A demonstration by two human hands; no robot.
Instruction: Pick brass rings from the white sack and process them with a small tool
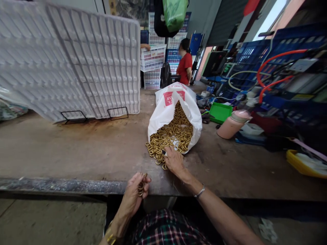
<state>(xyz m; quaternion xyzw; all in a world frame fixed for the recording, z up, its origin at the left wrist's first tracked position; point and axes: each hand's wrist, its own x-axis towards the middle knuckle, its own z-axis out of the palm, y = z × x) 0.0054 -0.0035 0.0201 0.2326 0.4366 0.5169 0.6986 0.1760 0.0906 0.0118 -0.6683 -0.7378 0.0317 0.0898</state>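
My left hand is closed around several brass-coloured metal rings, just over the table's front edge. At the mouth of a white plastic bag my right hand reaches into the loose pile of rings. Its fingers are bent together, and a small dark and pale piece shows at the fingertips, too small to name. The white bag lies on its side with red print on top. Rings spill from it onto the brown table.
Stacked white ribbed plastic trays stand upright at left on wire holders. To the right are a pink bottle, a green tray and a yellow tray. Behind the table, a person in red is near white crates.
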